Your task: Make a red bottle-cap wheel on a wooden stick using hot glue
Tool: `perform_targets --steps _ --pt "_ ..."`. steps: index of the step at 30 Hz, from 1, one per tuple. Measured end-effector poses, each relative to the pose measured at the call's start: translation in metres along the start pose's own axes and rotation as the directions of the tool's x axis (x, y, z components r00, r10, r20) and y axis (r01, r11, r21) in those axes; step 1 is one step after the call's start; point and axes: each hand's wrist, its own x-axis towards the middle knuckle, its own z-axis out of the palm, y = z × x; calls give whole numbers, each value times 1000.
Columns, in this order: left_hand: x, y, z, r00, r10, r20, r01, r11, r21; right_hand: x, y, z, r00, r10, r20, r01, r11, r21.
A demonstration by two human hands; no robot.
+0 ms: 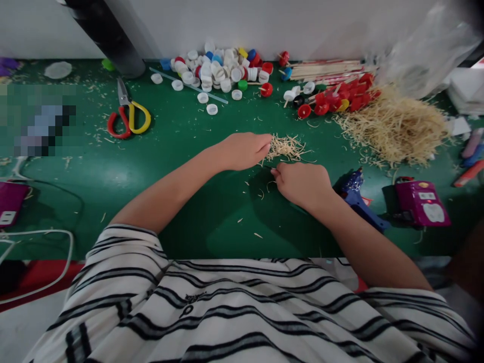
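Observation:
My left hand [247, 150] reaches in from the left, its fingers pressed together at the edge of a small heap of pale shredded straw [288, 147]. What lies between those fingers is hidden. Just in front of the same heap, my right hand [302, 185] is closed in a pinch, thumb and fingertips pointing left. Something thin and dark shows by its fingertips, too small to name. A few loose straw bits lie on the green table [212, 201] below the hands.
Behind are bottle caps [219, 70], red caps with sticks [340, 96] and wooden sticks [325, 69]. At right are a large straw pile [401, 123], a blue glue gun [357, 199] and a purple box [425, 201]. Scissors [126, 113] lie left, near a dark cylinder [109, 38].

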Motion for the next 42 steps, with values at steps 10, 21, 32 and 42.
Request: perform_targets --steps 10,21,32,42 --pt "-1 5 -2 1000 -13 5 13 999 31 5 -8 -2 999 -24 25 24 1000 7" --pt "0 1 1 1000 -17 -10 17 999 35 -2 -3 -1 1000 4 12 -4 1000 7" --pt "-1 2 0 1000 6 -17 -5 999 42 -1 -9 -7 998 9 60 -10 1000 14" --pt "-2 -3 -3 1000 -22 -21 22 1000 3 -8 8 -2 998 -38 42 36 998 54"
